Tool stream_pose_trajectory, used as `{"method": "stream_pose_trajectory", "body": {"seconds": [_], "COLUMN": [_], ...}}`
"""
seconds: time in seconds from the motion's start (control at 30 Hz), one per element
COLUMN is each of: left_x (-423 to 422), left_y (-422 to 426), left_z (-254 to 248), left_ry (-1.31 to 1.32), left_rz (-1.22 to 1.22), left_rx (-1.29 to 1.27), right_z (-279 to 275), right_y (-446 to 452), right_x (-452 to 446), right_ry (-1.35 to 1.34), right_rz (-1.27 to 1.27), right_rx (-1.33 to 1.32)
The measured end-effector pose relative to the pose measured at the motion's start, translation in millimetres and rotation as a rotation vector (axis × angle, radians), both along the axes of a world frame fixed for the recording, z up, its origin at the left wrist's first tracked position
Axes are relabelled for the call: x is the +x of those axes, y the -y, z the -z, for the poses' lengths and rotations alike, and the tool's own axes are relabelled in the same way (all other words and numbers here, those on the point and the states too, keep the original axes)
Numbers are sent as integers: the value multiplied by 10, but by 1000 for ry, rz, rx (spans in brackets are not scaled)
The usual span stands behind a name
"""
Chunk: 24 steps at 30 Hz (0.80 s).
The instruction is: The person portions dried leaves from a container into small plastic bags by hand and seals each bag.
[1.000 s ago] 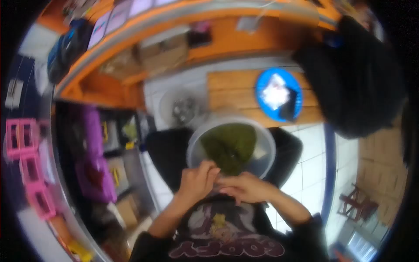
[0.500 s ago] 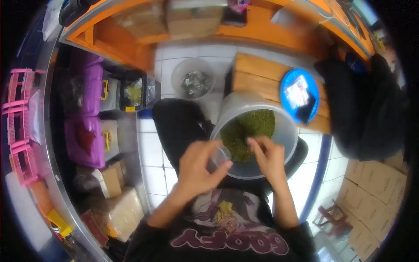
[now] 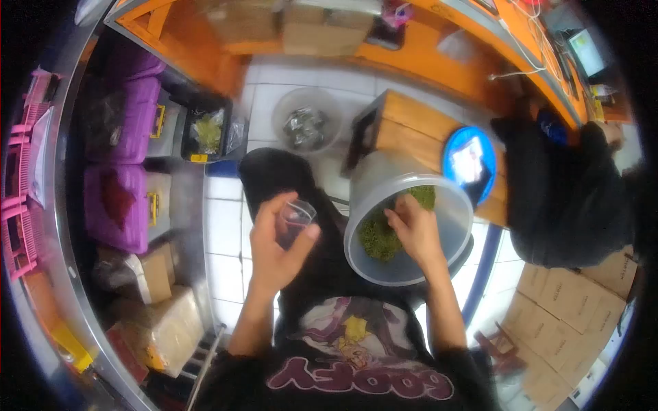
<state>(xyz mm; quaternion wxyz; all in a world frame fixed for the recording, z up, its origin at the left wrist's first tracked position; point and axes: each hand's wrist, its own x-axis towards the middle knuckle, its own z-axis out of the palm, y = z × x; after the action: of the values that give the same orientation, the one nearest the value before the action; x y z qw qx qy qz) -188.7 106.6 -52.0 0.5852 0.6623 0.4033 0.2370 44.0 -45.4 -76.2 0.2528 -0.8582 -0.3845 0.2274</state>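
Note:
My left hand (image 3: 274, 240) is closed around a small clear plastic cup (image 3: 299, 214), held over my dark-trousered leg, left of the bucket. The cup looks see-through, with its mouth tilted up. A large translucent plastic bucket (image 3: 447, 236) leans toward me between my legs. Inside it lies a heap of green, crumbly, moss-like material (image 3: 378, 236). My right hand (image 3: 418, 233) reaches over the rim into the bucket, its fingers bent and pinched at the green heap. Whatever sits between those fingertips is hidden.
Behind the bucket stands a wooden slatted table (image 3: 411, 127) bearing a blue round tray (image 3: 488, 164). A tub (image 3: 279, 116) of shiny clear pieces sits on the tiled floor. Purple-lidded boxes (image 3: 130, 205) line the left shelf. Another person in dark clothes (image 3: 562, 198) sits at right.
My left hand has moved left with the cup, away from the bucket's rim. My right hand has reached deeper into the green heap. The view has shifted slightly.

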Motion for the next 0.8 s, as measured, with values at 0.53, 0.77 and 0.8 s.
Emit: {"method": "stream_pose_trajectory", "body": {"seconds": [0.53,0.77,0.8], "left_x": [56,190,211], "left_y": [57,161,180], "left_z": [5,-204,-251], "left_ry": [1,-9,-50], "left_rz": [47,206,279], "left_rx": [-17,85,143], "right_z": [404,9,-82], "right_y": [97,451,514], "right_x": [160,251,235], "right_ry": [-299,-842,-842], "right_rz": [-166,400,411], "right_rx": [-58,147,156]}}
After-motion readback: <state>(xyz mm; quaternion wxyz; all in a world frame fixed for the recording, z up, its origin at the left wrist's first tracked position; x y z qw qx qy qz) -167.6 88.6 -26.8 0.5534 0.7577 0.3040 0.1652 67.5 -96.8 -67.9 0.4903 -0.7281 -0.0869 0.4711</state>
